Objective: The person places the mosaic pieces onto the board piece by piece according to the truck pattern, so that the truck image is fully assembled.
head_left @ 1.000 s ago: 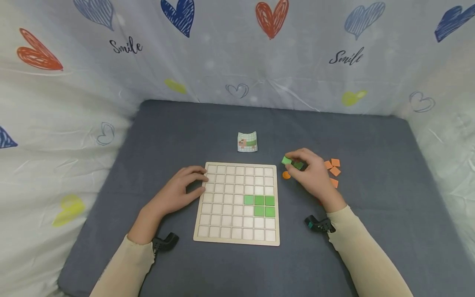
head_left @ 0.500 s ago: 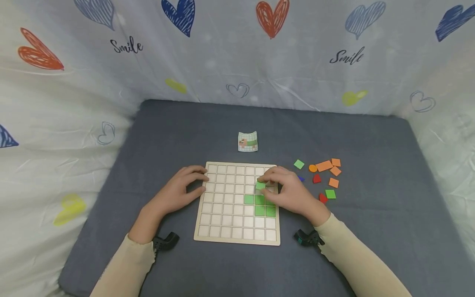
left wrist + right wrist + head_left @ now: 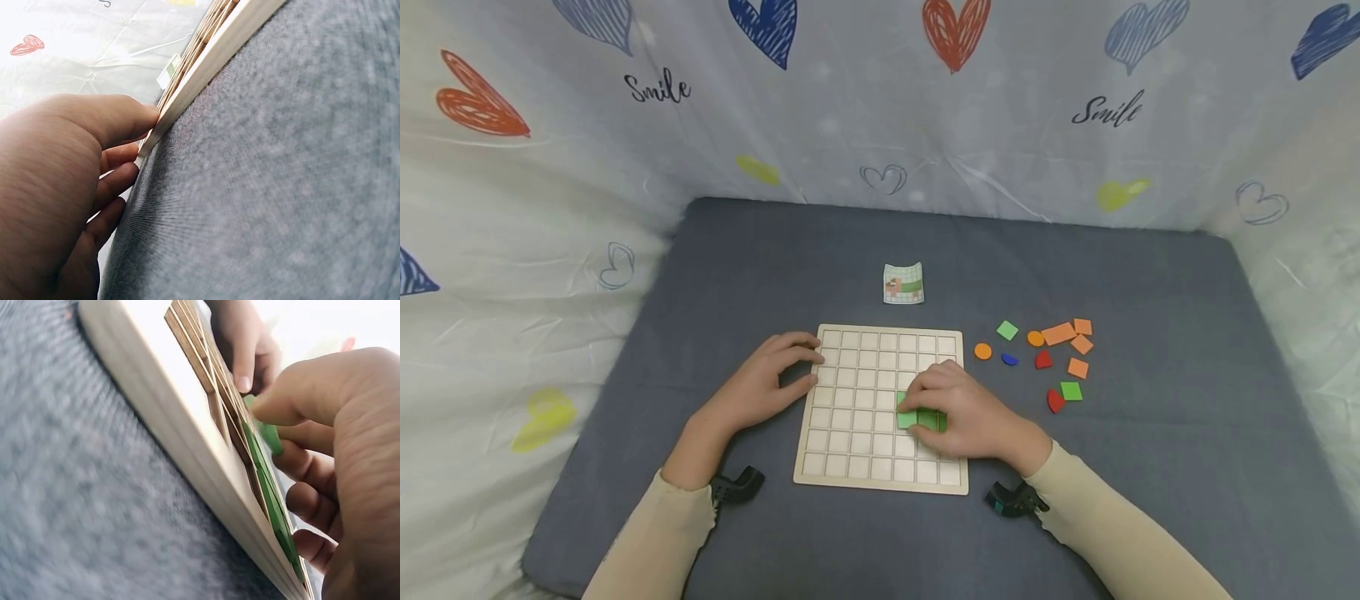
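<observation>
A square wooden grid board point(image 3: 850, 421) lies on the dark grey table, with several green square tiles point(image 3: 267, 487) set in cells on its right side. Above that area, my right hand point(image 3: 966, 412) pinches a light green square tile point(image 3: 906, 419) between thumb and fingers. In the right wrist view this tile point(image 3: 271, 437) is tilted at the board's surface, partly behind the thumb. My left hand point(image 3: 767, 379) rests at the board's left edge. Its thumb and fingertips touch the wooden rim point(image 3: 178, 103) in the left wrist view. The right hand hides some of the cells.
To the board's right lie loose pieces: a green tile point(image 3: 1007, 331), an orange disc point(image 3: 982, 352), a blue half-round piece point(image 3: 1010, 360), a red piece point(image 3: 1043, 360), an orange rectangle point(image 3: 1059, 333) and several others. A small picture card point(image 3: 903, 284) lies behind the board.
My right hand has carried the green tile from the loose pieces leftward onto the board, then down toward the row below. The left hand has stayed at the rim.
</observation>
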